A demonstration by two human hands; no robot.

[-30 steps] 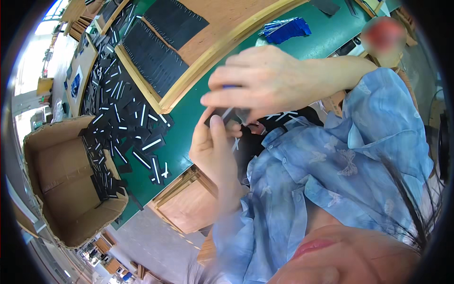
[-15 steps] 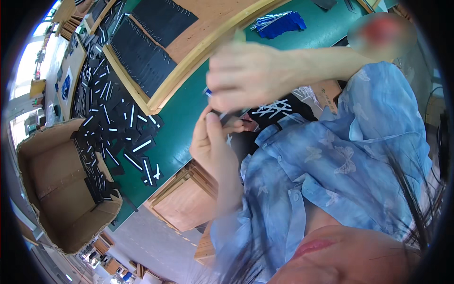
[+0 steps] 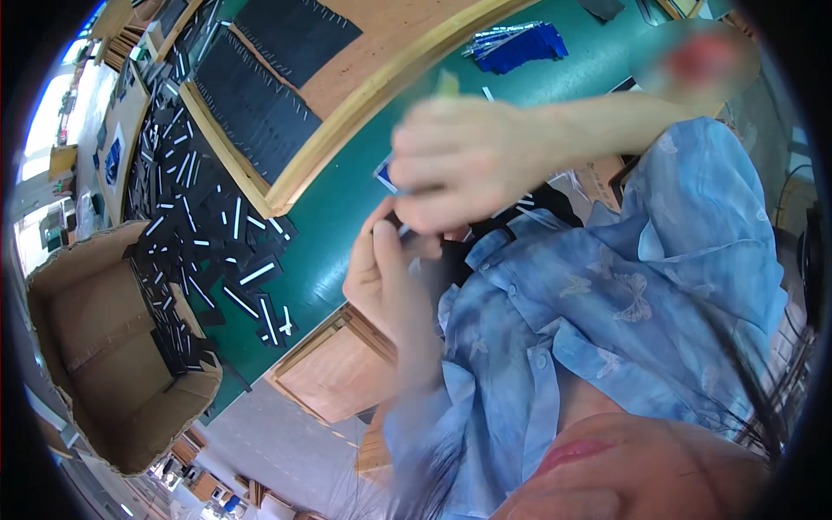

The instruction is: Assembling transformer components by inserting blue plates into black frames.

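My left hand (image 3: 379, 269) is closed, thumb and forefinger pinching a small dark piece (image 3: 396, 222) just in front of my chest. Over its fingertips, nearly touching, curls my right hand (image 3: 459, 160), blurred by motion, its fingers folded. A yellow-green tip (image 3: 448, 84) sticks out above the right knuckles; the rest of whatever it belongs to is hidden. At the edge of the right fingers shows a small blue and white bit (image 3: 384, 175); I cannot tell whether it is held. Below the right wrist, white strips (image 3: 526, 205) lie on dark material by my lap, partly covered.
Black pieces with white strips (image 3: 238, 251) are scattered over the green table (image 3: 321, 225). A wooden-edged board (image 3: 286, 195) carries dark sheets (image 3: 260, 108). Blue strips (image 3: 520, 48) lie at the back. An open cardboard box (image 3: 95, 338) stands left, wooden panels (image 3: 334, 364) below the table edge.
My right hand has shifted slightly to the right and covers more of the white strips by my lap. The left hand stays nearly in place, still pinching the dark piece.
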